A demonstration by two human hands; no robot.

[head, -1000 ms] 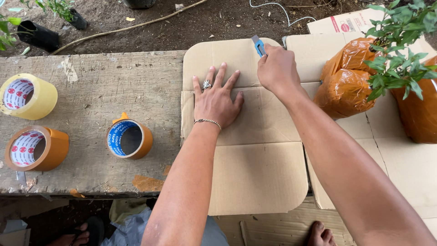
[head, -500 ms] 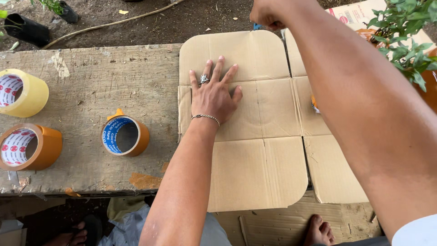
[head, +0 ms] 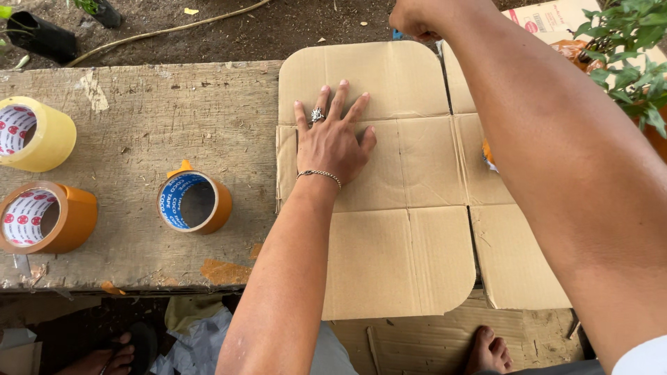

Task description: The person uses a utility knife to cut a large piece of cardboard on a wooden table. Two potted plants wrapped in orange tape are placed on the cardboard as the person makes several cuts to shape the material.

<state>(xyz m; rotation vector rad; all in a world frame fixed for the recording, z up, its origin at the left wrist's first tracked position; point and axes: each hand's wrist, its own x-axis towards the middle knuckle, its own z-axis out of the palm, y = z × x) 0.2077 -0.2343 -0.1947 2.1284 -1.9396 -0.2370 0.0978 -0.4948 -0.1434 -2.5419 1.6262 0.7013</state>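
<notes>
Left hand (head: 333,142) stays flat on flattened cardboard box (head: 389,187); right hand (head: 417,17), fisted, possibly gripping cutter, has moved past far edge.

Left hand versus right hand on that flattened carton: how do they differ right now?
The left hand lies flat, fingers spread, on the middle of the flattened cardboard box; the right hand is curled into a fist at the box's far edge. The left hand wears a ring and a wrist chain; none shows on the right hand. What the right hand holds is hidden. Both are bare and over the same cardboard.
</notes>
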